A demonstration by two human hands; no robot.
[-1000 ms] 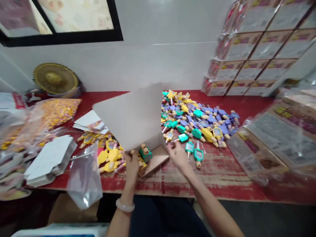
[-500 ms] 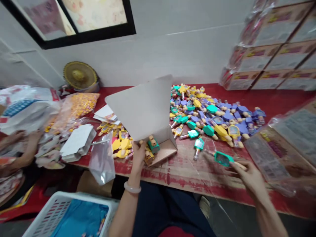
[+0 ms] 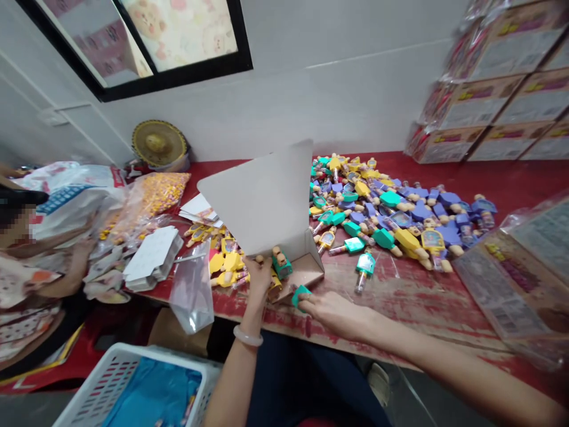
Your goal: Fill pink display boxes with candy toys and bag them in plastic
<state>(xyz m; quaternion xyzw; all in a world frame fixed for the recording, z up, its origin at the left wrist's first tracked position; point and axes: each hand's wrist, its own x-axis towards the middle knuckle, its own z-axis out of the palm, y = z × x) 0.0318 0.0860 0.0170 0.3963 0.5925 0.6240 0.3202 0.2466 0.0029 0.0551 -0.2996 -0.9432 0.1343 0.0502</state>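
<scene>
An open cardboard display box (image 3: 304, 274) stands near the table's front edge, its white lid (image 3: 267, 198) raised. Inside its left end lie a green toy (image 3: 281, 265) with tan figure-like ends and, partly covered, a yellow toy (image 3: 275, 289). My left hand (image 3: 259, 276) closes around the box's left side, by those toys; its fingertips are partly hidden. Just in front of the box, my right hand (image 3: 331, 311) pinches another green toy (image 3: 301, 296), mostly covered by the fingers. Right of the box, a single green toy with a clear tube (image 3: 365, 270) lies on the table.
Behind spreads a heap of purple, yellow and green toys (image 3: 391, 213). Wrapped cartons (image 3: 484, 107) are stacked at right, with a plastic-wrapped box (image 3: 511, 279) nearer. White folded cartons (image 3: 153, 258) and a clear bag (image 3: 193, 290) lie left. A white basket (image 3: 111, 356) stands below; another person sits left.
My right hand has swung left with the green toy, from the table's right side to the box's front. My left hand stays at the box. The view has shifted slightly.
</scene>
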